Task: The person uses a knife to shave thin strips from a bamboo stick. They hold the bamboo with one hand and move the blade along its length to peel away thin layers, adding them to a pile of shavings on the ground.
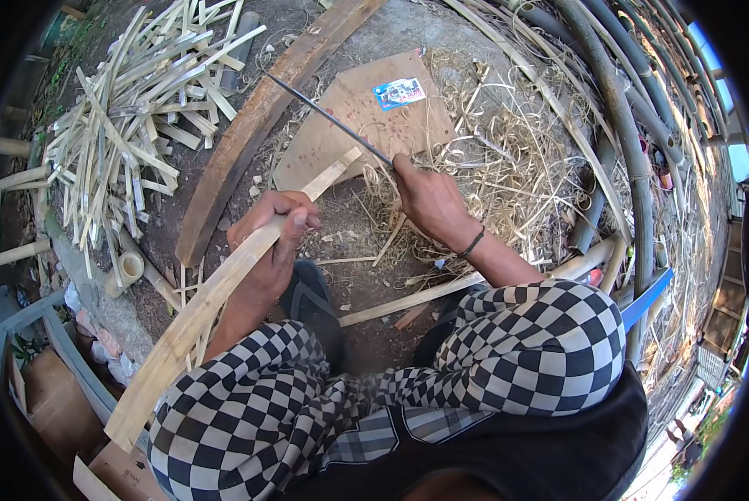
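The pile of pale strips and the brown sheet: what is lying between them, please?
In the head view, a thick wooden beam lies between the pile and the sheet; the dark blade shows its tip over it.

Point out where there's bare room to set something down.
The board is bare between the card and the knife. A narrow patch of ground lies open between the beam and the stick pile. Crowded: the shavings right of the right hand, and the stick pile itself.
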`<state>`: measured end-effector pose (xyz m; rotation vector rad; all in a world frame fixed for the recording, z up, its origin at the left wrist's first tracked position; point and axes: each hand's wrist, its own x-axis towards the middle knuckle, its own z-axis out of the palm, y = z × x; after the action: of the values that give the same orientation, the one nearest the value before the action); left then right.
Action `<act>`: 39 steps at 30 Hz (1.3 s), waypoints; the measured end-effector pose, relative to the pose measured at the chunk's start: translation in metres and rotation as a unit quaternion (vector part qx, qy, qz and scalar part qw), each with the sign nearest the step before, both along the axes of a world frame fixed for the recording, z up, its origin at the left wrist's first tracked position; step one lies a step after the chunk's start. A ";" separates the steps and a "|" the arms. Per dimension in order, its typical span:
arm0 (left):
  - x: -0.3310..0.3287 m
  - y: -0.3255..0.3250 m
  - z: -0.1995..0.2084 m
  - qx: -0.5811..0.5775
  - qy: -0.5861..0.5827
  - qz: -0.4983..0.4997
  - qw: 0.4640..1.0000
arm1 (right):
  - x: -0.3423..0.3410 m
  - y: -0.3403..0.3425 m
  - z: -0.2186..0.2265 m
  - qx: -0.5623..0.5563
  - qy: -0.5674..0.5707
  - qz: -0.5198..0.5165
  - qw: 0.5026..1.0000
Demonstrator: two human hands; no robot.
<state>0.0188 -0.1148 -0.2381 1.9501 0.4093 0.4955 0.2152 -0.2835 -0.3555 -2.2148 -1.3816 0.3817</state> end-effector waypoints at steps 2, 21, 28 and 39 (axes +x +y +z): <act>0.000 0.000 0.000 -0.009 -0.004 0.005 1.000 | 0.000 -0.003 -0.001 -0.008 0.013 -0.008 1.000; -0.004 0.004 -0.004 -0.020 0.011 0.032 0.999 | 0.004 -0.055 0.005 -0.029 0.020 -0.020 0.999; -0.002 0.004 -0.005 -0.023 -0.009 0.029 0.999 | 0.008 -0.063 0.008 -0.188 -0.016 0.010 0.982; 0.000 0.003 -0.003 -0.004 -0.002 0.023 1.000 | 0.003 -0.063 0.003 -0.189 0.007 -0.006 0.982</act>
<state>0.0189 -0.1113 -0.2410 1.9343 0.4534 0.5267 0.2178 -0.3463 -0.3523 -2.5117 -1.3785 0.7030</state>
